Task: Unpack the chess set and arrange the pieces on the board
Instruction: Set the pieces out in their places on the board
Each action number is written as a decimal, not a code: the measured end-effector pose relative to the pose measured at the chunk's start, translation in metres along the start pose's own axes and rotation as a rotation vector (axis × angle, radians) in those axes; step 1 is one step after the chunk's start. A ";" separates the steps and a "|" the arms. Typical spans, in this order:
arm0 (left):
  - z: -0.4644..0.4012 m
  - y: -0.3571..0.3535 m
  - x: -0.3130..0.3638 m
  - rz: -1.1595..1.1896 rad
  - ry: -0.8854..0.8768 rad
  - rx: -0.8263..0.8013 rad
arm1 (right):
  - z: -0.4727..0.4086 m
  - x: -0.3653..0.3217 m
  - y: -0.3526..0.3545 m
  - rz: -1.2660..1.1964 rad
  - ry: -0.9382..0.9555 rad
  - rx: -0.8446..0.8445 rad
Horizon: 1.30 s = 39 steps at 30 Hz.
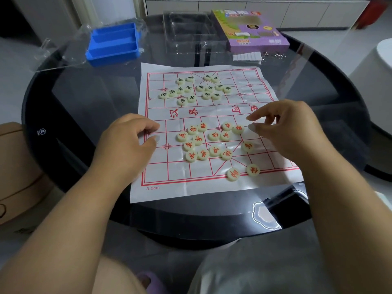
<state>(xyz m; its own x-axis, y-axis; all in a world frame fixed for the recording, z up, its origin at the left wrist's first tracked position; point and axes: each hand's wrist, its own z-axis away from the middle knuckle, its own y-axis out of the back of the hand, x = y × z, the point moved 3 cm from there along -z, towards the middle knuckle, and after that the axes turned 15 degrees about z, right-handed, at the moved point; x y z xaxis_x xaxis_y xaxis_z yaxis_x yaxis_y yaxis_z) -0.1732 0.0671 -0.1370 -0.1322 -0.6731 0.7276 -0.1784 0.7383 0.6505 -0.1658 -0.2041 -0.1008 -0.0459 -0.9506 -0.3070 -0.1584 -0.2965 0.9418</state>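
Glass table: board central; my left hand curled, empty, at 9 o'clock; right hand loosely open at 3 o'clock.

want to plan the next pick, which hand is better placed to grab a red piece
Right hand: its fingers hover beside a red piece. The left hand rests at the board edge, farther from the pieces.
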 end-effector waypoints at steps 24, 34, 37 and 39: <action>0.000 0.001 0.000 0.033 0.006 0.012 | 0.056 -0.050 -0.018 0.102 0.376 -0.246; 0.000 0.002 0.001 0.044 0.010 0.006 | 0.057 -0.048 -0.018 0.131 0.394 -0.226; 0.000 0.002 0.001 0.043 0.014 0.004 | 0.056 -0.048 -0.013 0.118 0.385 -0.243; 0.000 0.002 0.001 0.049 0.012 0.003 | 0.051 -0.045 -0.003 0.053 0.330 -0.229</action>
<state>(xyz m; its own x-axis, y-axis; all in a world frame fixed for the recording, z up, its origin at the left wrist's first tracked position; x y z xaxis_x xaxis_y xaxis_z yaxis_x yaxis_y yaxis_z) -0.1739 0.0681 -0.1354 -0.1296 -0.6355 0.7612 -0.1751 0.7702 0.6133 -0.2138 -0.1553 -0.0968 0.2772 -0.9324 -0.2318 0.0610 -0.2237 0.9727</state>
